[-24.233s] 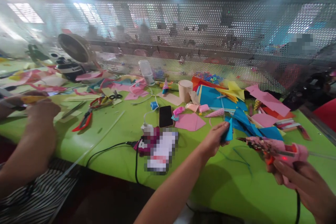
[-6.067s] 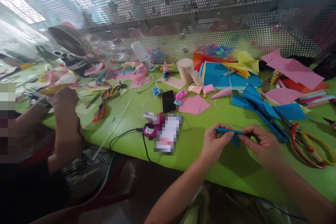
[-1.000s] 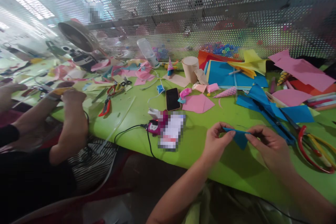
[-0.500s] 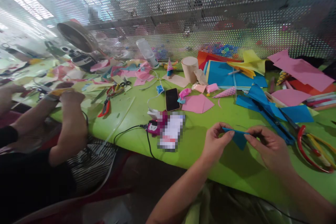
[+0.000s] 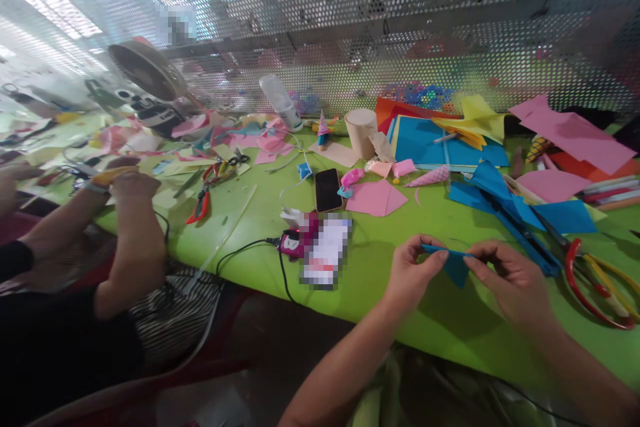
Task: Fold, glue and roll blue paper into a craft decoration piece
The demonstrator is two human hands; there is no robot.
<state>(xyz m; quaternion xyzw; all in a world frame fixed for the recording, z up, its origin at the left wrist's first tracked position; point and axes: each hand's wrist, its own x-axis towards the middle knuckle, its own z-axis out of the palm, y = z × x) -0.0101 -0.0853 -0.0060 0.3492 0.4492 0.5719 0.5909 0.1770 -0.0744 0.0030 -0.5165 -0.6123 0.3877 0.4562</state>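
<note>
Between my two hands is a small piece of blue paper (image 5: 456, 269), its top edge level and its lower part tapering to a point. My left hand (image 5: 416, 269) pinches the left end of that edge between thumb and fingers. At the other end, my right hand (image 5: 513, 280) grips the paper the same way. Both hands are just above the green tabletop (image 5: 380, 307). Right of my right hand lie scissors (image 5: 595, 280) with red and yellow handles, their blades toward crumpled blue paper scraps (image 5: 495, 187).
Ahead of my left hand lie a pink sheet (image 5: 377, 198), a dark phone (image 5: 329, 189) and a lit, blurred-out phone (image 5: 327, 253) beside a purple power bank (image 5: 295, 243). A cardboard roll (image 5: 362, 132) stands behind. At left, a co-worker's arms (image 5: 133, 233) rest near red-handled pliers (image 5: 200, 203).
Almost nothing differs. The blue paper's lower point has tilted slightly, while both my hands keep nearly the same place and hold.
</note>
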